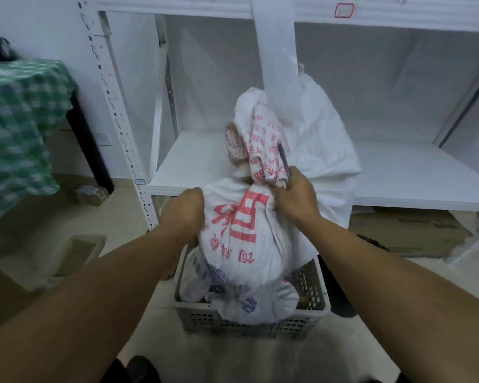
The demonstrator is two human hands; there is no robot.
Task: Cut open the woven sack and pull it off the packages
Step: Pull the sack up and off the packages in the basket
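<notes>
A white woven sack (249,244) with red print stands in a grey perforated crate (260,319) and leans onto the low shelf. My left hand (184,208) clenches the sack's left side near its top. My right hand (296,192) grips the bunched fabric on the right and also holds a thin dark blade (284,158) that points up along the sack. A brown taped package (234,145) shows where the sack's upper part is open. The rest of the contents are hidden inside.
A white metal shelving unit (398,186) stands right behind the crate, with its upright (116,111) at the left. A green checked cloth (17,128) covers a table at left. Flat cardboard (407,230) lies under the shelf; a small box (90,194) sits on the floor.
</notes>
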